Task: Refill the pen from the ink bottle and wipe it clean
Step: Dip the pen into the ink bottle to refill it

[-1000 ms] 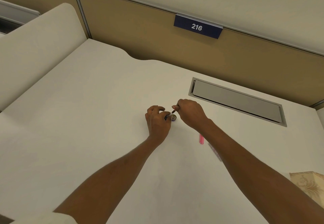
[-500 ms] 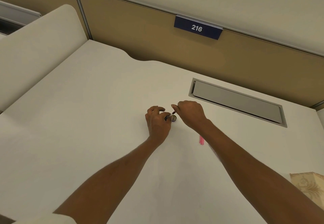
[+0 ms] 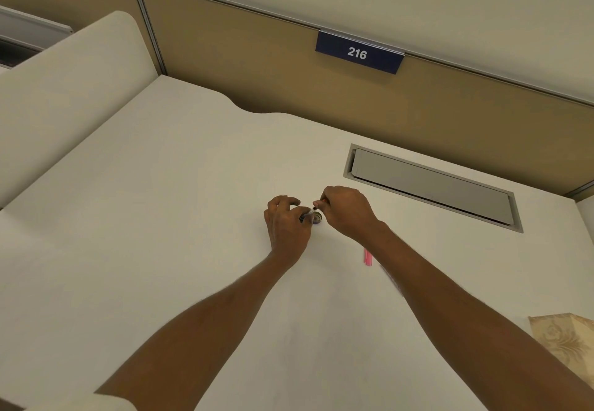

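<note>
A small ink bottle (image 3: 316,217) stands on the white desk (image 3: 160,217), mostly hidden behind my left hand (image 3: 286,222), whose fingers wrap around it. My right hand (image 3: 347,213) pinches a thin pen part (image 3: 313,210) that slants down into the bottle's open mouth. Its tip is hidden inside the mouth. A pink pen piece (image 3: 367,257) lies on the desk just beside my right forearm, with a clear piece partly hidden under the arm.
A grey cable flap (image 3: 430,187) is set into the desk behind my right hand. A patterned beige cloth or paper (image 3: 565,343) lies at the right edge. A tan partition with a blue 216 sign (image 3: 358,53) closes the back.
My right hand has drawn slightly up and back, and the thin pen part now slants a little flatter into the bottle. My left hand has stayed on the bottle.
</note>
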### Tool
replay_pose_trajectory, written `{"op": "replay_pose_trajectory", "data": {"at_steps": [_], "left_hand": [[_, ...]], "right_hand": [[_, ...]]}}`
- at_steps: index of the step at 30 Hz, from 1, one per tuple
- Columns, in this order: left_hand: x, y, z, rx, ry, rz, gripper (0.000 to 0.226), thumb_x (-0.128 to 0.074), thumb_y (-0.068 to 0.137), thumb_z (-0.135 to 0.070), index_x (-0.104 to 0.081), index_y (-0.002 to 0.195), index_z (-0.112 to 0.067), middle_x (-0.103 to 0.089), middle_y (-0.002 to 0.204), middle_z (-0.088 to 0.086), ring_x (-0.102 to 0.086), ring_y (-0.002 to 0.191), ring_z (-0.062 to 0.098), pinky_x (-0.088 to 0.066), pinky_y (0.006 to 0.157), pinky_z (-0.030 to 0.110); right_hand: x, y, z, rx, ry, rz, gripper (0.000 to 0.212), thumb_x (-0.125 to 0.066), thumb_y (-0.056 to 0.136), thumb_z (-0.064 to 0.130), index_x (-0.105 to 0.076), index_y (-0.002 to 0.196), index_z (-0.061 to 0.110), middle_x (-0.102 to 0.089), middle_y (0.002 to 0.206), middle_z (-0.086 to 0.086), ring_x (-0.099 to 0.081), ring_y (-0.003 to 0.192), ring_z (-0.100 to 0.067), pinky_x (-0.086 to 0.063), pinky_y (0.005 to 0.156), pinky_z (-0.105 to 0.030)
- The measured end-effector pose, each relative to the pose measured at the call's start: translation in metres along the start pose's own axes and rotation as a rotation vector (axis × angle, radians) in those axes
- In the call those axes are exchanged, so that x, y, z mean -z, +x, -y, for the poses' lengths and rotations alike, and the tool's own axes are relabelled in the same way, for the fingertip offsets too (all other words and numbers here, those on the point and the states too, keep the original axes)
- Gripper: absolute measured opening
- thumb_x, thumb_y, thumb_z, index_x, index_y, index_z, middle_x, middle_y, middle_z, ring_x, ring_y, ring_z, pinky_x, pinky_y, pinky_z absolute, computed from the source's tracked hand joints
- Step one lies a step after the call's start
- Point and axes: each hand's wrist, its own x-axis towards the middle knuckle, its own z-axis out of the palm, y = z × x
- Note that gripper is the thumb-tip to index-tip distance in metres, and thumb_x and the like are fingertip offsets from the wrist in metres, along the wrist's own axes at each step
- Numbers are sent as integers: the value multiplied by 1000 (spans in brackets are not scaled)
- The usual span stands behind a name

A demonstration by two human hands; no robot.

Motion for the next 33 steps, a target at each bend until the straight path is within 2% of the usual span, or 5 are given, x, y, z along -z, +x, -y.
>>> {"op": "replay_pose_trajectory", "data": {"at_steps": [7,13,19,26,33], "left_hand": [[1,0,0,1,-7,6,6,-80,69,-13,-74,70,-13,-65,92,2,-52,104,27,-33,79,34],[1,0,1,1,-1,8,6,-80,69,-14,-74,71,-13,-65,91,3,-52,103,27,-32,79,33],[2,0,0,-3,15,7,7,-80,68,-14,-75,72,-13,-66,91,3,-53,103,28,-30,78,32],[2,1,0,7,5,20,6,-80,69,-15,-75,73,-14,-65,92,3,-52,104,27,-30,80,31],[2,1,0,2,0,21,7,-80,68,-14,-75,73,-12,-65,92,4,-52,104,28,-33,79,35]], "right_hand": [[-1,-2,0,21,-33,-27,39,-44,95,40,-61,81,8,-67,80,-8,-58,72,-27,-38,59,-31],[-1,-3,2,-56,128,-16,32,-55,89,44,-63,92,14,-65,86,-1,-58,79,-20,-46,66,-33],[-2,-6,-2,-25,231,-41,16,-55,91,24,-64,93,11,-70,90,-5,-60,82,-21,-46,69,-32],[-1,-5,-2,-2,216,-42,15,-54,91,19,-65,92,10,-70,90,-6,-61,81,-22,-47,69,-32],[0,-3,-1,6,158,-37,18,-55,91,26,-65,90,11,-69,87,-5,-59,77,-21,-40,63,-28]]}}
